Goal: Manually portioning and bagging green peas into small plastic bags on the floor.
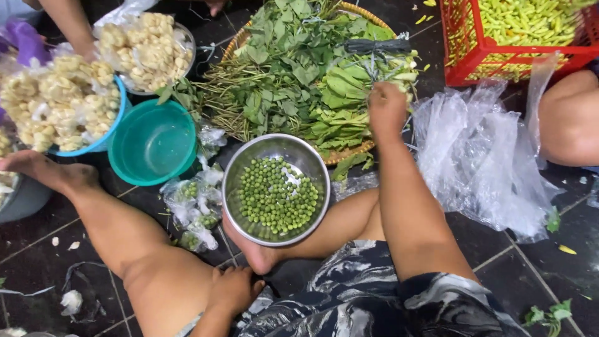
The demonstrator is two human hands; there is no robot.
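Note:
My right hand (387,107) reaches forward onto a round woven tray (347,154) heaped with leafy green stems (287,68). Its fingers are closed around a bunch of broad green leaves (340,93). My left hand (234,290) rests on my bare left thigh and holds nothing. Between my legs, close to my right foot (257,253), stands a steel bowl (274,146) holding many small round green berries (274,193).
An empty teal bowl (153,142) sits left of the steel bowl, beside small clear bags of berries (193,209). A blue bowl (115,122) and another dish hold bagged pale pieces (146,47). There is a red crate of yellow-green pods (511,31), crumpled plastic bags (480,156), and other people's limbs (571,118).

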